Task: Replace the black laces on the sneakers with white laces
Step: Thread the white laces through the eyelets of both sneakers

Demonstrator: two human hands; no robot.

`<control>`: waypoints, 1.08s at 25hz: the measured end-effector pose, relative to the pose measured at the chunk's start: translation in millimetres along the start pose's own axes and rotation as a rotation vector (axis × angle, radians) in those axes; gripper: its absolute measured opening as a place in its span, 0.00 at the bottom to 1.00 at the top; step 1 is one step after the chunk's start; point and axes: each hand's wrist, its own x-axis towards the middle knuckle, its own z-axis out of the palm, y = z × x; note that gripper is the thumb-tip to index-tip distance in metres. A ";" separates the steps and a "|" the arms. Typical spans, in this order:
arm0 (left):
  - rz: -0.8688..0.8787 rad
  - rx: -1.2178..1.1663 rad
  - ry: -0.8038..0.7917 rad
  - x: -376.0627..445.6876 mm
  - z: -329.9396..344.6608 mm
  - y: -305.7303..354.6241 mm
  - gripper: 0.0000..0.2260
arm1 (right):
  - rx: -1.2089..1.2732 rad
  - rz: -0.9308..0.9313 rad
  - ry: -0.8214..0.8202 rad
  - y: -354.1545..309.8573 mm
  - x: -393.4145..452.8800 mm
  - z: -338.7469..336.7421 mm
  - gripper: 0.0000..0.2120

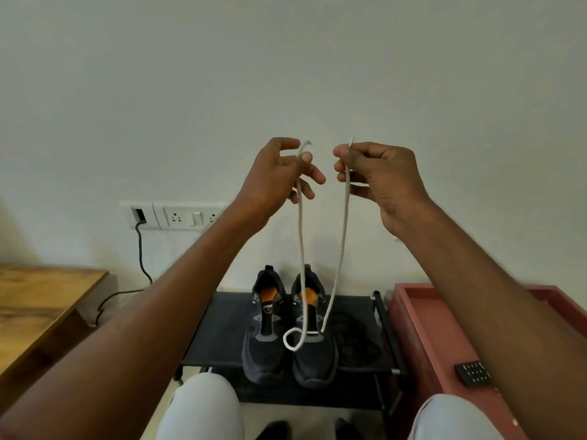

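White lace (pixel 341 249) threaded through lowest eyelets of right-hand sneaker (pixel 313 331). Left hand (pixel 279 173) and right hand (pixel 378 176) each pinching one end, raised level, likely to equalise lengths. Black laces (pixel 352 338) heaped beside on rack (pixel 219 328).

Standing against a pale wall (pixel 286 58), a low black rack (pixel 222 328). Sitting at the left, a wooden table (pixel 38 300). Running down from a white switch panel (pixel 174 215) on the wall, a black cable (pixel 141 258), reaching the floor near the table. Lying on a red box (pixel 422 338) at the right, a black remote (pixel 472 373). Showing below, two knees in light trousers (pixel 203 408).
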 end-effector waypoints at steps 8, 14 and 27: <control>-0.173 0.281 0.241 -12.6 2.3 -62.4 0.13 | -0.315 0.167 -0.185 79.0 -11.0 -5.8 0.06; -0.609 0.332 -0.074 -86.6 55.7 -198.5 0.16 | -0.714 0.435 -0.357 254.5 -73.9 -19.6 0.03; -0.466 0.913 -0.593 -104.9 86.7 -283.4 0.48 | -1.014 0.433 -0.461 312.1 -65.2 -2.8 0.12</control>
